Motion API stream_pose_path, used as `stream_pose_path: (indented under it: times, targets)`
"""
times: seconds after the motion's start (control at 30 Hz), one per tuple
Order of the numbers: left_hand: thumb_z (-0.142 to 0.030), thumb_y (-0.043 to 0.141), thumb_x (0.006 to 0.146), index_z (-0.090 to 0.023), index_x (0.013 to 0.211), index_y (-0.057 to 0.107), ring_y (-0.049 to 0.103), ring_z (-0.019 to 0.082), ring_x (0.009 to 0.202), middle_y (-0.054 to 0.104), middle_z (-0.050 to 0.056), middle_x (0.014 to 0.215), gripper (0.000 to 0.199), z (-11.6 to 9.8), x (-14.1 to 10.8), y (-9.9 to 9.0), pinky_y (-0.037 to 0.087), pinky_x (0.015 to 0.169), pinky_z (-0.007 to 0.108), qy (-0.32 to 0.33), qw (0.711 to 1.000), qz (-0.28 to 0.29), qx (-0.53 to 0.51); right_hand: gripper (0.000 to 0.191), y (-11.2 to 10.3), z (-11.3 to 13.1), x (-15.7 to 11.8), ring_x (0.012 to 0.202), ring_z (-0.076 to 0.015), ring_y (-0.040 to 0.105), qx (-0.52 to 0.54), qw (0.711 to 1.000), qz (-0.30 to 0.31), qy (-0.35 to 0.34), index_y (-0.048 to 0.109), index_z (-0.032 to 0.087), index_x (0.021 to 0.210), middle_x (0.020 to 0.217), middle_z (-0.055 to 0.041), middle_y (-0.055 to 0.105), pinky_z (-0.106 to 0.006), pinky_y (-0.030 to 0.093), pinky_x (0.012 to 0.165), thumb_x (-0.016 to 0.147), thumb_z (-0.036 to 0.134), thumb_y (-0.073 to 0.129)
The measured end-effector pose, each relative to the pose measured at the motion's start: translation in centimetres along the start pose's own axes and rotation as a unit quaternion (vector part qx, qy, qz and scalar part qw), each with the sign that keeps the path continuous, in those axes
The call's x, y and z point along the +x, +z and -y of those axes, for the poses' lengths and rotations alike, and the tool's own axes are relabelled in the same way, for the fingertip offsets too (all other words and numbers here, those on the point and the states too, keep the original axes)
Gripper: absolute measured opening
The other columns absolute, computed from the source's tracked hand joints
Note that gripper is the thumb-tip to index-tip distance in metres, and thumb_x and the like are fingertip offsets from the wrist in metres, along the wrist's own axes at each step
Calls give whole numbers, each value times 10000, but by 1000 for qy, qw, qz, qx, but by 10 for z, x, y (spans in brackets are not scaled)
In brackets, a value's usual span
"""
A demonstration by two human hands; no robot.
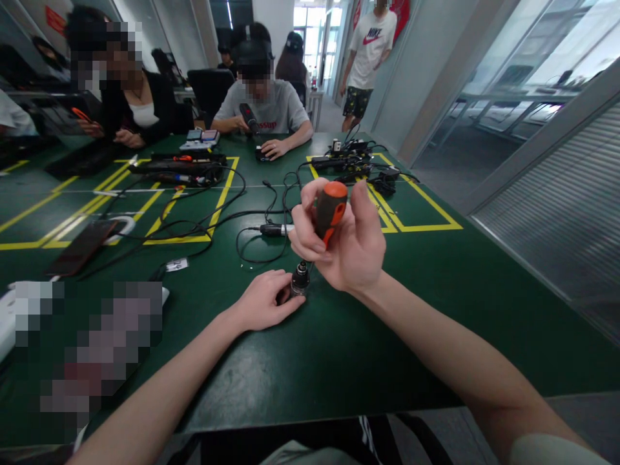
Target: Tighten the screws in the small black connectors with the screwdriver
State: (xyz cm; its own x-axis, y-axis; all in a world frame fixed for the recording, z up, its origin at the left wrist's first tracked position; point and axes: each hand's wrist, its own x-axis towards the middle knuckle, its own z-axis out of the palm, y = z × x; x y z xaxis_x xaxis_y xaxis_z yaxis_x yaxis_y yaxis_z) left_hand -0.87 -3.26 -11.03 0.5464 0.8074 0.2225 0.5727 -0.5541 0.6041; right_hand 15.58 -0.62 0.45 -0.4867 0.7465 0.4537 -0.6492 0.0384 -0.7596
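My right hand point(356, 248) is raised over the table, its fingers wrapped round the orange and dark grey handle of a screwdriver point(330, 210). The handle's end tilts up toward me; the shaft is mostly hidden behind the hand. Low on the tabletop, my left hand point(266, 300) grips a small dark cylindrical part point(301, 278) between thumb and fingers. That part stands upright, with a narrow stepped top and a greyish lower body. Just beyond it lies a black and silver corded tool point(276, 230), partly covered by my right hand.
Black cables point(227, 216) loop across the green table point(426, 310). A phone point(82, 245) and a white object point(19, 316) are at left. Tool trays point(179, 169) and dark parts point(353, 158) lie within yellow tape. Across the table, a person point(271, 106) holds a power tool.
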Motion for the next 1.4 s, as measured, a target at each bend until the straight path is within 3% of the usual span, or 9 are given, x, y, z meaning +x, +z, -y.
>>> stream_pose_path:
  times: [0.1, 0.27, 0.47, 0.63, 0.73, 0.9, 1.1, 1.27, 1.4]
  targets:
    - [-400, 601, 956, -209, 724, 460, 483, 140, 629, 541, -20, 657, 331, -1, 0, 0, 354, 633, 277, 1, 1000, 0, -2, 375, 1, 1, -1, 391, -68, 218, 4, 1000, 20, -19, 535, 250, 852, 541, 105, 395, -184, 189, 378, 1010, 585, 597]
    - [-388, 602, 954, -208, 710, 454, 477, 137, 626, 527, -22, 649, 337, -3, -1, 0, 356, 630, 277, -1, 1000, -1, -1, 508, 1, 5, -1, 377, -59, 174, 5, 999, 47, -7, 581, 218, 765, 510, 93, 345, -192, 157, 358, 1046, 633, 501]
    - [-387, 593, 961, -210, 720, 460, 485, 142, 638, 535, -21, 646, 327, -3, -1, -1, 368, 637, 284, 5, 1000, -2, 2, 425, 0, 5, 0, 396, -78, 221, -10, 1000, -3, -7, 561, 260, 856, 533, 102, 372, -190, 208, 362, 976, 665, 609]
    - [-393, 591, 960, -208, 731, 470, 479, 141, 638, 531, -23, 647, 319, -3, -1, -1, 361, 634, 284, 9, 1000, -8, 5, 514, 0, 5, 1, 398, -86, 234, -27, 998, -31, 46, 528, 254, 791, 543, 87, 346, -208, 206, 350, 1006, 719, 483]
    - [-375, 606, 946, -206, 736, 476, 473, 137, 638, 523, -25, 657, 299, -2, -1, 0, 353, 623, 275, 10, 1000, -15, 4, 463, -2, 3, 2, 401, -82, 224, -18, 999, -21, 30, 541, 252, 855, 544, 99, 337, -204, 207, 358, 1010, 688, 510]
    - [-381, 652, 930, -194, 969, 583, 510, 129, 659, 573, -19, 780, 203, -2, -3, 0, 387, 618, 261, 8, 999, -38, -3, 391, -5, 1, 2, 413, -71, 231, 1, 1000, 1, -13, 512, 251, 837, 588, 90, 410, -194, 195, 367, 1001, 591, 612]
    - [-414, 689, 929, -201, 1271, 549, 558, 125, 680, 603, -19, 854, 426, -3, -6, 0, 433, 621, 249, 10, 998, -68, -5, 518, -2, 1, 2, 398, -80, 230, 9, 1000, 23, 14, 533, 240, 789, 541, 85, 363, -209, 198, 352, 1002, 711, 512]
    - [-387, 689, 940, -210, 1316, 532, 553, 113, 653, 585, -34, 838, 444, -1, -6, 2, 419, 607, 240, 29, 996, -81, -4, 479, -1, 2, 1, 400, -92, 241, -17, 999, -21, 25, 508, 260, 848, 544, 94, 375, -207, 205, 362, 1000, 715, 512]
    - [-357, 689, 943, -205, 1257, 568, 531, 108, 645, 540, -42, 805, 369, 0, -6, 3, 391, 595, 233, 41, 995, -89, 3, 515, -4, 1, 2, 400, -92, 257, -23, 999, 7, 36, 499, 248, 785, 539, 82, 359, -213, 208, 356, 1022, 704, 461]
